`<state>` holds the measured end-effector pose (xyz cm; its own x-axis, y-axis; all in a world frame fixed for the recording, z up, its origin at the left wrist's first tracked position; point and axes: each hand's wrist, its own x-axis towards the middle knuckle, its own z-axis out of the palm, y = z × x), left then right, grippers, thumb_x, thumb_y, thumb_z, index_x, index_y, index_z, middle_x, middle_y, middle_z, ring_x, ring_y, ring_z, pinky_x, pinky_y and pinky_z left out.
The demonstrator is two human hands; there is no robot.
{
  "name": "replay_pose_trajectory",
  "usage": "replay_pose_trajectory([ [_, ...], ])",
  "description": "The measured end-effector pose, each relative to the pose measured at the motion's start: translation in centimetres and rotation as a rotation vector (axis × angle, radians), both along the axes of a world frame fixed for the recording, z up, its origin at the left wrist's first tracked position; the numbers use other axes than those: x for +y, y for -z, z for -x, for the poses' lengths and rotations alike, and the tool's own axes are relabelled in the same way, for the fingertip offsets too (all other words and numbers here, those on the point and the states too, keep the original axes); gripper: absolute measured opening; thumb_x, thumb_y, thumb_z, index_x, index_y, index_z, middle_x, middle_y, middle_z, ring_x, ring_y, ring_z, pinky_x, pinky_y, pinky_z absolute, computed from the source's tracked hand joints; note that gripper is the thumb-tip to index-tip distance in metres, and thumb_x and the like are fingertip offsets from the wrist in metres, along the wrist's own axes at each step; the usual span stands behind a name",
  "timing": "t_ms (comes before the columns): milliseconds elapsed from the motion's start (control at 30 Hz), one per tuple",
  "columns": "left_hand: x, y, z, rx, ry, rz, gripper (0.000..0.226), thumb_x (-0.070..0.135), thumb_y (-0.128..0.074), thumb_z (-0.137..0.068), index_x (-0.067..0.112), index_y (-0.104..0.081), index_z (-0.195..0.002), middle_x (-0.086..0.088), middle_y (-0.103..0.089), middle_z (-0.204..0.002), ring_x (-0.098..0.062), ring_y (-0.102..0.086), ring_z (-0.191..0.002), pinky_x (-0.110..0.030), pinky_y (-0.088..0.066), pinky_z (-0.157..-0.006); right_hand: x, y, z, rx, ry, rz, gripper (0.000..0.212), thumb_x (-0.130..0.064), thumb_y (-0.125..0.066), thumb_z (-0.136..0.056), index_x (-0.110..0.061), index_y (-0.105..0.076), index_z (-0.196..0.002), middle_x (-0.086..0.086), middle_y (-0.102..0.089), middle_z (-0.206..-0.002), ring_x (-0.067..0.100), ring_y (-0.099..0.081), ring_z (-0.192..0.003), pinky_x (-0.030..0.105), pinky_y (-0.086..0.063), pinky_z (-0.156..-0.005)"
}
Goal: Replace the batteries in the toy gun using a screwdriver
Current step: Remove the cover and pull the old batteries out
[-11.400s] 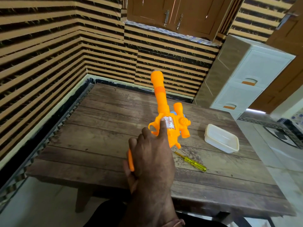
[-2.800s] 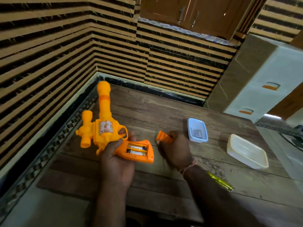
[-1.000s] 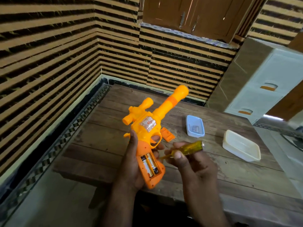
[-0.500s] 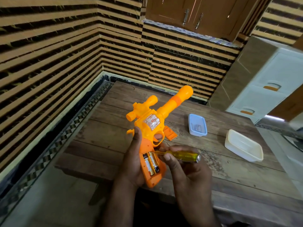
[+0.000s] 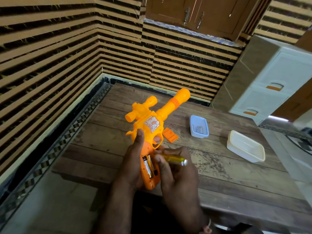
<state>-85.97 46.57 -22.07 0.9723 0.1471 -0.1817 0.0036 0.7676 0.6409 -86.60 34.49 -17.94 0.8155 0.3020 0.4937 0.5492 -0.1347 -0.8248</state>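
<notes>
From the head camera, the left hand (image 5: 135, 164) wraps the grip of the orange hollow-plastic toy gun (image 5: 150, 132), thumb laid up its side and the other fingers curled round behind, holding it off the brown wood-plank desk (image 5: 228, 183) with the barrel pointing away. The gun looks light and rigid but smooth, so the grip is the sound place to clamp it; the thin barrel would give poor leverage. The open bay in the grip, just beside the left thumb, shows two cylindrical batteries (image 5: 149, 166) seated side by side; they are small, hard and slick, likely best levered up at one end. The right hand (image 5: 175, 173) pinches the yellow clear-handled screwdriver (image 5: 173, 159) between thumb and fingers, its shaft aimed toward the bay; the tip is hidden. Beyond the right fingers lies the flat orange plastic battery cover (image 5: 170, 135) on the desk. Farther off is a small pale-blue rectangular plastic tub (image 5: 198, 126) holding some small pieces, too tiny to identify. Right of it is a larger white rectangular plastic container (image 5: 245, 148); nothing shows inside.
</notes>
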Motion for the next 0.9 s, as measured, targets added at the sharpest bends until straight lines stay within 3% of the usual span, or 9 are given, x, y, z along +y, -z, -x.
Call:
replay_pose_trajectory([
  [100, -0.1, -0.6, 0.2, -0.023, 0.012, -0.012, 0.075, 0.071, -0.038, -0.087, 0.009, -0.068, -0.116, -0.024, -0.067, -0.117, -0.037, -0.068, -0.104, -0.049, -0.054, -0.09, 0.0, -0.9, -2.4, 0.102, -0.088, 0.067, 0.021, -0.041, -0.059, -0.091, -0.02, -0.058, -0.091, -0.001, -0.069, -0.079, 0.02, -0.069, -0.07, 0.048, -0.055, -0.062],
  [200, -0.4, -0.7, 0.1, -0.059, 0.008, -0.049, 0.076, 0.072, -0.041, -0.088, 0.014, -0.058, -0.136, -0.019, -0.056, -0.139, -0.038, -0.056, -0.124, -0.053, -0.035, -0.109, 0.4, -2.7, -4.7, 0.126, -0.169, 0.149, 0.017, -0.044, -0.053, -0.093, -0.027, -0.05, -0.091, 0.004, -0.067, -0.078, 0.026, -0.067, -0.065, 0.052, -0.054, -0.058],
  [300, -0.7, -0.6, -0.2, -0.022, 0.021, -0.066, 0.074, 0.076, -0.056, -0.081, 0.023, -0.061, -0.133, -0.014, -0.046, -0.134, -0.032, -0.039, -0.112, -0.04, -0.035, -0.082, 1.2, -4.2, -5.8, 0.04, -0.243, 0.248, 0.005, -0.031, -0.05, -0.098, -0.034, -0.048, -0.097, -0.019, -0.064, -0.073, 0.005, -0.062, -0.062, 0.027, -0.051, -0.057],
  [367, -1.0, -0.3, -0.4, -0.022, 0.041, -0.044, 0.072, 0.074, -0.06, -0.08, 0.022, -0.063, -0.13, -0.012, -0.042, -0.132, -0.031, -0.031, -0.113, -0.039, -0.03, -0.081, 1.6, -4.3, -6.4, 0.035, -0.268, 0.315, 0.007, -0.027, -0.049, -0.1, -0.033, -0.048, -0.103, -0.029, -0.06, -0.068, 0.0, -0.059, -0.06, 0.017, -0.043, -0.055],
  [533, -0.8, -0.6, -0.1, 0.003, 0.052, -0.011, 0.062, 0.07, -0.039, -0.09, 0.025, -0.074, -0.115, -0.006, -0.066, -0.083, -0.011, -0.049, -0.061, -0.025, -0.038, -0.053, 1.7, -4.1, -6.4, 0.065, -0.262, 0.209, 0.008, -0.028, -0.048, -0.1, -0.032, -0.049, -0.093, -0.016, -0.063, -0.071, 0.006, -0.06, -0.062, 0.031, -0.049, -0.058],
  [633, -0.4, -0.5, -0.2, 0.009, 0.02, 0.004, 0.071, 0.073, -0.035, -0.088, 0.018, -0.075, -0.111, -0.008, -0.062, -0.084, -0.011, -0.046, -0.057, -0.026, -0.037, -0.052, 1.7, -3.8, -5.2, 0.193, -0.198, -0.033, 0.023, -0.033, -0.048, -0.099, -0.011, -0.05, -0.095, 0.014, -0.063, -0.077, 0.033, -0.061, -0.063, 0.045, -0.052, -0.055],
  [733, -0.1, -0.3, -0.3, 0.01, 0.0, 0.02, 0.073, 0.075, -0.04, -0.085, 0.012, -0.067, -0.107, -0.008, -0.058, -0.08, -0.01, -0.051, -0.054, -0.027, -0.039, -0.054, 1.1, -4.5, -4.6, 0.42, -0.121, -0.352, 0.021, -0.021, -0.04, -0.103, -0.004, -0.046, -0.094, 0.012, -0.058, -0.072, 0.029, -0.059, -0.061, 0.038, -0.052, -0.053],
  [833, 0.2, -0.1, -0.3, 0.009, -0.018, 0.035, 0.074, 0.079, -0.049, -0.077, 0.011, -0.064, -0.103, -0.009, -0.061, -0.081, -0.012, -0.055, -0.055, -0.029, -0.043, -0.057, 0.0, -4.4, -4.7, 0.334, -0.021, -0.068, 0.017, -0.021, -0.044, -0.102, -0.011, -0.051, -0.091, 0.002, -0.054, -0.068, 0.013, -0.055, -0.059, 0.034, -0.048, -0.057],
  [900, 0.0, -0.2, -0.4, 0.017, -0.006, 0.041, 0.08, 0.078, -0.049, -0.078, 0.008, -0.064, -0.114, -0.016, -0.067, -0.099, -0.023, -0.065, -0.075, -0.04, -0.053, -0.072, 0.0, -3.4, -4.4, 0.205, -0.021, 0.251, 0.014, -0.026, -0.051, -0.099, -0.018, -0.058, -0.091, -0.008, -0.062, -0.071, 0.004, -0.06, -0.063, 0.027, -0.049, -0.061],
])
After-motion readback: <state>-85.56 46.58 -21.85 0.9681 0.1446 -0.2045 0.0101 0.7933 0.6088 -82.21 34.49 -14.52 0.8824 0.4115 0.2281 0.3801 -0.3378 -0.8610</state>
